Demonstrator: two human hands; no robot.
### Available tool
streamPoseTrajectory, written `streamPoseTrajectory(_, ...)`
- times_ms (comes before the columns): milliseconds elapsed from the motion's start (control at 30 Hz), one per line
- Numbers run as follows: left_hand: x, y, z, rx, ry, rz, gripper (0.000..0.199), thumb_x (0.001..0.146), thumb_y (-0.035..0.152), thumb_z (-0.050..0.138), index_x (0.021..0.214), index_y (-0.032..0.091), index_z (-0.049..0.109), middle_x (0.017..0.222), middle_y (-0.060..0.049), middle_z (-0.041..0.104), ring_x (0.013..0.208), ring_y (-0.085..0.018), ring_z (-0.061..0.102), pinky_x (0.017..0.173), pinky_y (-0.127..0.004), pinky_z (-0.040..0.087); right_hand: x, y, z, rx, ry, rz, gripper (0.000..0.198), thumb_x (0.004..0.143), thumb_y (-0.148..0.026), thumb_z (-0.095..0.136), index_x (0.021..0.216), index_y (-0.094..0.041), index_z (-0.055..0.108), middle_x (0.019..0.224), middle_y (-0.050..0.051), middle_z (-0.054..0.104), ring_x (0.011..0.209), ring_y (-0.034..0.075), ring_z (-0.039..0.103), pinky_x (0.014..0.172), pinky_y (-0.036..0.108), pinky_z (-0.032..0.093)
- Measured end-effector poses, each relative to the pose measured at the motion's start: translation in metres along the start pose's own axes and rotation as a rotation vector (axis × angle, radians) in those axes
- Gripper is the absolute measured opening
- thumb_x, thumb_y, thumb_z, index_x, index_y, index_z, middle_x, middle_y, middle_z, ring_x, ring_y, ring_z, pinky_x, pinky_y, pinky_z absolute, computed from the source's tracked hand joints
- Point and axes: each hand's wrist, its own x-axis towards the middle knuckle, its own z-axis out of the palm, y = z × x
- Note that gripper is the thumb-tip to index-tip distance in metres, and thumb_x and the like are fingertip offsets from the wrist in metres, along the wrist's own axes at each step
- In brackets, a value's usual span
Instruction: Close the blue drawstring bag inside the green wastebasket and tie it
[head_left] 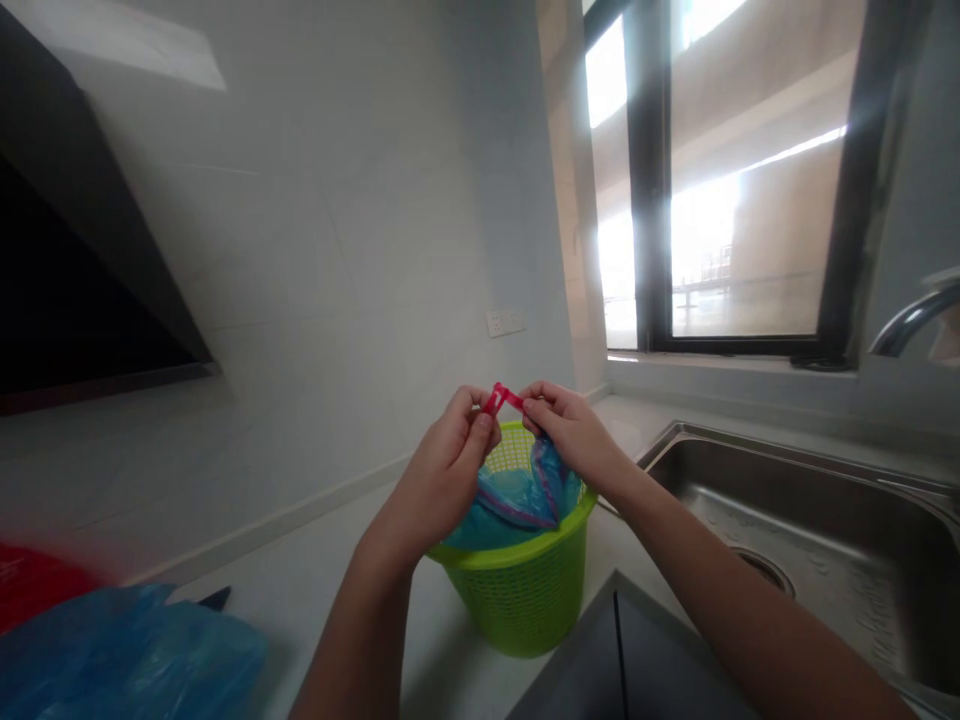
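Pinched narrowly between thumb and fingers of both the left hand (pixel 446 470) and the right hand (pixel 574 430), a thin red strip (pixel 514 399) spans the short gap above the lime-green perforated plastic basket (pixel 517 600). Blue plastic liner (pixel 487 530) sags inside, bunching up beneath the right hand; whether that hand grips it too, I cannot tell. A hard pull might tear the strip or slip it from the fingertips, and a sideways tug could drag the light-looking basket. Room is tight at right, beside the steel sink (pixel 862 480), and near, where the countertop (pixel 300 600) ends at grey panels (pixel 581 665); leftward, more opens up, as far as the crumpled blue bag (pixel 135 650)
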Motion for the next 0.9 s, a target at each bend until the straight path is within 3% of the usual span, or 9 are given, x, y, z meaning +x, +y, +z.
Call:
streamPoseTrajectory(133, -0.002, -0.004, 0.003, 0.068, -0.023, 0.037, 0.018, 0.1, 0.035, 0.046, 0.094, 0.022, 0.056, 0.078, 0.001, 0.053, 0.07, -0.013, 0.047, 0.065, -0.025, 0.039, -0.005, 0.001, -0.002, -0.088, -0.009, -0.055, 0.017, 0.088, -0.027, 0.056, 0.102, -0.018, 0.06, 0.066, -0.004, 0.057, 0.062, 0.012, 0.05, 0.061, 0.025, 0.039)
streamPoseTrajectory(300, 0.001, -0.012, 0.009, 0.081, 0.084, 0.019, 0.017, 0.095, 0.038, 0.055, 0.094, 0.021, 0.059, 0.078, 0.0, 0.061, 0.072, -0.015, 0.055, 0.067, -0.026, 0.042, -0.01, -0.004, -0.005, -0.185, -0.139, -0.155, 0.02, 0.09, -0.025, 0.053, 0.074, -0.017, 0.063, 0.071, -0.001, 0.061, 0.069, 0.012, 0.054, 0.067, 0.026, 0.041)
streamPoseTrajectory(367, 0.001, -0.014, 0.012, 0.077, 0.138, -0.017, 0.019, 0.092, 0.039, 0.059, 0.095, 0.021, 0.059, 0.077, -0.001, 0.065, 0.068, -0.015, 0.057, 0.064, -0.026, 0.042, -0.012, -0.006, -0.005, -0.177, -0.172, -0.163, 0.02, 0.09, -0.027, 0.056, 0.076, -0.017, 0.066, 0.075, 0.0, 0.063, 0.072, 0.013, 0.055, 0.069, 0.026, 0.042)
streamPoseTrajectory(433, -0.001, -0.014, 0.015, 0.088, 0.186, -0.045, 0.021, 0.088, 0.04, 0.063, 0.097, 0.022, 0.057, 0.075, 0.0, 0.067, 0.063, -0.015, 0.057, 0.062, -0.025, 0.042, -0.014, -0.008, -0.004, -0.165, -0.199, -0.15, 0.019, 0.09, -0.031, 0.058, 0.081, -0.017, 0.068, 0.076, 0.0, 0.064, 0.072, 0.013, 0.056, 0.069, 0.026, 0.043)
streamPoseTrajectory(533, -0.003, -0.013, 0.018, 0.147, 0.197, -0.073, 0.025, 0.085, 0.04, 0.066, 0.101, 0.023, 0.057, 0.072, 0.001, 0.068, 0.06, -0.016, 0.058, 0.061, -0.026, 0.043, -0.015, -0.007, -0.005, -0.2, -0.182, -0.138, 0.03, 0.091, -0.037, 0.058, 0.069, -0.017, 0.064, 0.064, -0.002, 0.058, 0.064, 0.012, 0.052, 0.061, 0.024, 0.04)
streamPoseTrajectory(667, -0.004, -0.015, 0.02, 0.245, 0.205, -0.062, 0.025, 0.084, 0.042, 0.068, 0.099, 0.023, 0.059, 0.082, -0.002, 0.071, 0.073, -0.019, 0.064, 0.067, -0.028, 0.045, -0.012, -0.001, -0.006, -0.189, -0.129, -0.087, 0.036, 0.091, -0.044, 0.058, 0.068, -0.016, 0.063, 0.061, -0.002, 0.057, 0.06, 0.011, 0.05, 0.057, 0.024, 0.038)
streamPoseTrajectory(900, 0.005, -0.028, 0.012, -0.002, 0.268, -0.092, 0.021, 0.087, 0.039, 0.063, 0.084, 0.02, 0.057, 0.072, 0.0, 0.063, 0.063, -0.014, 0.058, 0.058, -0.024, 0.043, -0.009, 0.008, -0.007, -0.082, -0.192, 0.062, 0.035, 0.092, -0.045, 0.053, 0.074, -0.017, 0.063, 0.062, -0.002, 0.057, 0.057, 0.011, 0.05, 0.055, 0.023, 0.039)
